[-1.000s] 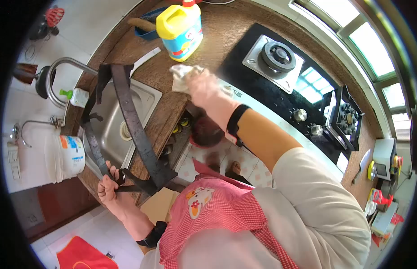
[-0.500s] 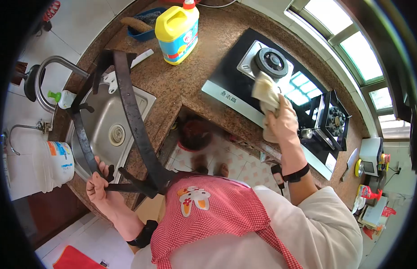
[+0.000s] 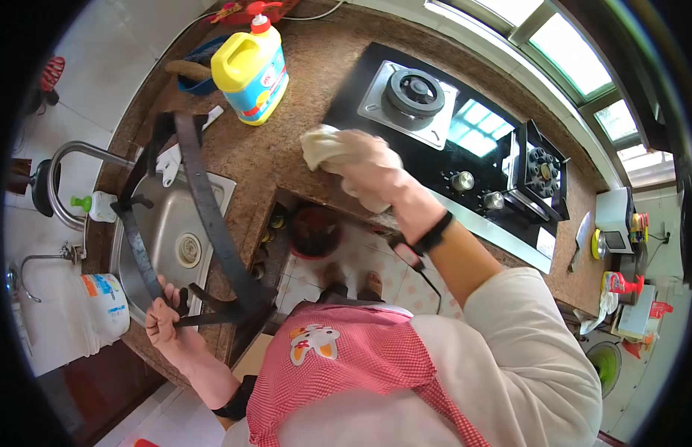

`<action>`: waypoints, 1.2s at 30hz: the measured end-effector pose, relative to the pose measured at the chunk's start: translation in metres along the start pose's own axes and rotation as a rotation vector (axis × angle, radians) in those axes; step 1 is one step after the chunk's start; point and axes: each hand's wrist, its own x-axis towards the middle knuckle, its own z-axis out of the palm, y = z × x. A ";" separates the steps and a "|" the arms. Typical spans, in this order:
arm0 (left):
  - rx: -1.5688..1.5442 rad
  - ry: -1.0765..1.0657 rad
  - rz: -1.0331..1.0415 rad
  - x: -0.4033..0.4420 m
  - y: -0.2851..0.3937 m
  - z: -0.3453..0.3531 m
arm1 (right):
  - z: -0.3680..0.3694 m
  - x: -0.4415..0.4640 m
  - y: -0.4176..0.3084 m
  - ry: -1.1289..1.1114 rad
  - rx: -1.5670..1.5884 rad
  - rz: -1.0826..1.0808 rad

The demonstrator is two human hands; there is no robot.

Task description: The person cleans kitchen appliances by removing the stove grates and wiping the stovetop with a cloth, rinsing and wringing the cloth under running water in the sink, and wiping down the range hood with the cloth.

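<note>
My left hand (image 3: 166,322) grips one end of a black metal stove grate (image 3: 209,201), its fingers wrapped round a bar. The square-shaped grate is held tilted over the steel sink (image 3: 225,195). Bunched in my right hand (image 3: 377,173) is a pale cream cloth (image 3: 320,147); the hand is slightly blurred. Hand and cloth are at the front left corner of the black glass gas stove (image 3: 353,93), by the counter edge. The stove's left burner (image 3: 415,93) has no grate over it, while a black grate stands around the right burner (image 3: 543,171).
A yellow jug with a blue label (image 3: 250,78) stands on the granite counter (image 3: 245,153) near a blue basket (image 3: 189,86). A cleaver (image 3: 582,235) lies right of the stove. White buckets (image 3: 104,313) stand left of the sink; a red basin (image 3: 316,232) sits below the counter.
My right hand has swept left with the cloth, from the middle of the stove to its front left corner. My left hand still holds the grate over the sink. The view has shifted slightly.
</note>
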 end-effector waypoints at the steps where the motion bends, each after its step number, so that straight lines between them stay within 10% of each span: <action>1: 0.006 -0.028 0.012 0.000 0.001 0.001 | -0.011 -0.012 0.001 0.015 0.101 0.071; 3: 0.007 -0.054 0.026 0.001 0.002 -0.002 | -0.034 -0.036 0.004 0.068 0.307 0.209; 5: 0.002 -0.070 0.024 0.003 0.001 -0.006 | -0.041 -0.028 0.081 0.281 -0.051 -0.085; 9: -0.082 -0.091 -0.045 0.002 -0.002 -0.005 | -0.017 0.007 0.066 0.253 -0.687 0.121; 12: -0.009 -0.042 -0.046 0.000 -0.005 -0.002 | 0.007 0.012 0.008 -0.011 -0.571 0.230; 17: 0.000 -0.075 0.001 0.000 -0.005 0.000 | 0.043 -0.048 0.008 0.095 -0.271 -0.418; 23: -0.067 0.000 -0.022 -0.005 -0.001 -0.010 | 0.027 -0.046 -0.014 0.008 -0.556 0.041; 26: -0.051 -0.035 -0.023 -0.004 -0.007 -0.010 | 0.062 -0.034 -0.006 -0.133 -0.719 -0.212; 34: 0.007 -0.170 -0.026 0.006 -0.017 0.010 | -0.030 -0.126 0.027 0.126 -0.199 -0.240; 36: -0.006 -0.249 -0.016 0.003 -0.015 0.027 | -0.061 -0.147 0.048 0.258 0.455 0.024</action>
